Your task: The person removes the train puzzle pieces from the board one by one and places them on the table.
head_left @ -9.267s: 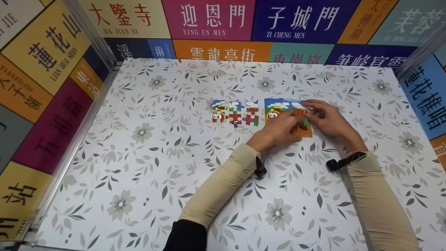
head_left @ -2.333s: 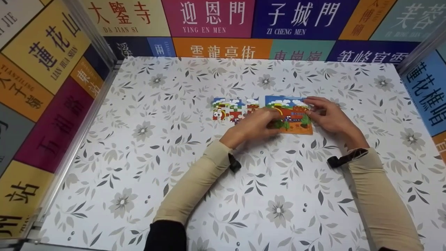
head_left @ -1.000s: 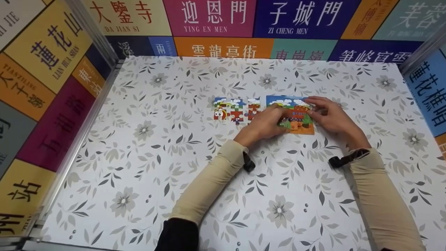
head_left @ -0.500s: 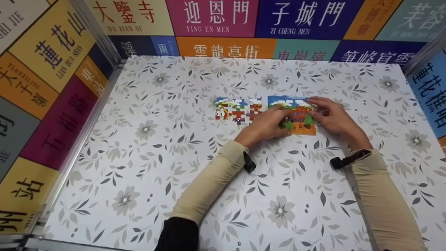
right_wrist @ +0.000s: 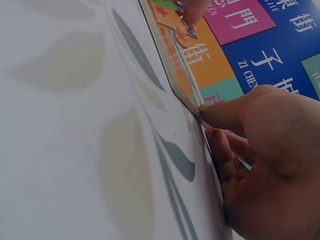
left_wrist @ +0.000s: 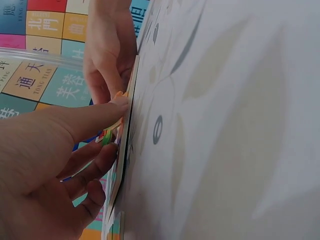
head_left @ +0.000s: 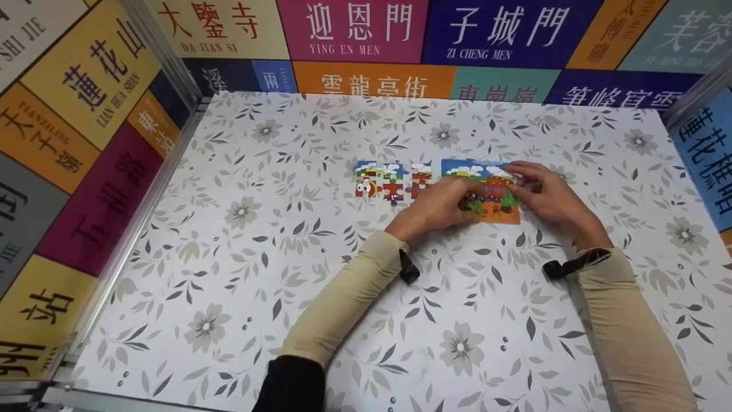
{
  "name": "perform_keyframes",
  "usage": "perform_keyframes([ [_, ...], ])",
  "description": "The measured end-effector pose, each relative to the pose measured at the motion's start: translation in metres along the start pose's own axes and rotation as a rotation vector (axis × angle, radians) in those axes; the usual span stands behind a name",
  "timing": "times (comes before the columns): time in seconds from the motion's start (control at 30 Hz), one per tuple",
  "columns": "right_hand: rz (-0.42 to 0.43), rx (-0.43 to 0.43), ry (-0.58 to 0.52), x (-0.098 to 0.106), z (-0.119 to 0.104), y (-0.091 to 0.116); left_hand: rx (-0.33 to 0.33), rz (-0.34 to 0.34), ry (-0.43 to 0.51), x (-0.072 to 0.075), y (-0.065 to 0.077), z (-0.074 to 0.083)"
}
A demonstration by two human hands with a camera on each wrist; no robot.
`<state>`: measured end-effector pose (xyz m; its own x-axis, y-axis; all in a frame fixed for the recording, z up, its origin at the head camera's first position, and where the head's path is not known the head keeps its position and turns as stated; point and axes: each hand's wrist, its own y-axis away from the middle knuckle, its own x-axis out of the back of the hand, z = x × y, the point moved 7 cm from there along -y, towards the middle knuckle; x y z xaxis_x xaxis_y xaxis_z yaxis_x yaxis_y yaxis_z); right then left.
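A rectangular train jigsaw puzzle (head_left: pixel 506 218) lies flat on the table in the head view. Over its left half, my left hand (head_left: pixel 437 203) pinches an orange puzzle piece with green on it (right_wrist: pixel 170 22); that piece sits tilted above the board. My right hand (head_left: pixel 549 191) holds the puzzle's right edge, its thumb against the rim (right_wrist: pixel 187 97) in the right wrist view. Left of the puzzle lie loose joined pieces: one with a train face (head_left: pixel 365 187), red ones (head_left: pixel 393 189) beside it, and a separate red group (head_left: pixel 421 174). My left hand hides the puzzle's lower left part.
The table (head_left: pixel 240 274) wears a white cover with grey flowers and leaves. Upright panels (head_left: pixel 354 34) with coloured, lettered blocks enclose its back and both sides. Metal rails (head_left: pixel 137 212) run along the left edge.
Compared with the oldest frame, my left hand sits further left on the puzzle. Since 2.3 seconds ago it has moved slightly right, then stayed nearly still. My right hand keeps its hold.
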<state>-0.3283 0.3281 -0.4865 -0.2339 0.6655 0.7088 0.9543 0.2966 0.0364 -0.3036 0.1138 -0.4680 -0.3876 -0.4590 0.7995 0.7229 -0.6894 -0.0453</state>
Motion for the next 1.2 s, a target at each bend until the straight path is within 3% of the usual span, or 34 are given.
perform_keyframes([
  [0.23, -0.009, -0.019, -0.003, -0.0014, 0.0005, -0.0001, -0.027, 0.005, -0.008, 0.002, 0.0004, 0.0004],
  [0.6, 0.003, 0.01, 0.006, -0.0016, 0.0005, 0.0014, 0.005, 0.004, -0.023, 0.0009, 0.0017, -0.0026],
  [0.8, -0.008, -0.027, -0.002, -0.0049, 0.002, 0.0014, 0.035, 0.009, 0.012, -0.0011, 0.003, -0.0059],
  [1.2, -0.002, -0.038, 0.027, -0.0003, -0.0011, 0.0016, 0.053, -0.014, -0.062, 0.0014, 0.0044, -0.0025],
])
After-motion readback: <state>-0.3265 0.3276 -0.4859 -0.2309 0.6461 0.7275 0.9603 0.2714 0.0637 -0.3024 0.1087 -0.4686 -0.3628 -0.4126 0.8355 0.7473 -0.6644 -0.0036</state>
